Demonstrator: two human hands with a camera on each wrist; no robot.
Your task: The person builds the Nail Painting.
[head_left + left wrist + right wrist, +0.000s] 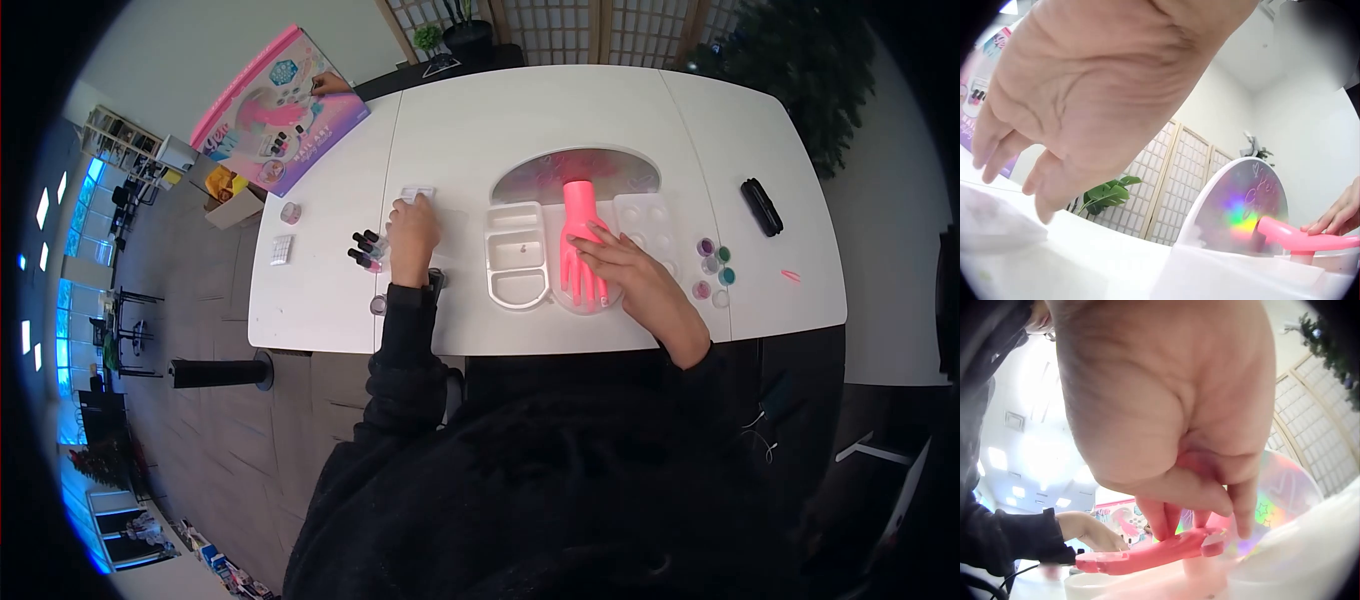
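Observation:
A pink model hand (578, 235) lies with its fingers toward the person, on a white base in front of a shiny half-round panel (530, 180). The person's right hand (645, 285) rests on its back, fingertips touching the pink surface (1147, 555). At left, the left hand (413, 240) is over a small white case (420, 192), fingers bent loosely downward. The left wrist view shows this hand (1091, 94) beside a blurred pale case (997, 219); whether they touch I cannot tell. Dark-capped polish bottles (368, 248) are just left of the left hand.
A white compartment tray (517, 255) stands left of the model hand. Several small pots (706, 246), pink tweezers (791, 276) and a black case (762, 207) lie at right. At left are a colourful box (285, 110), a white nail set (282, 250) and a glitter pot (290, 212).

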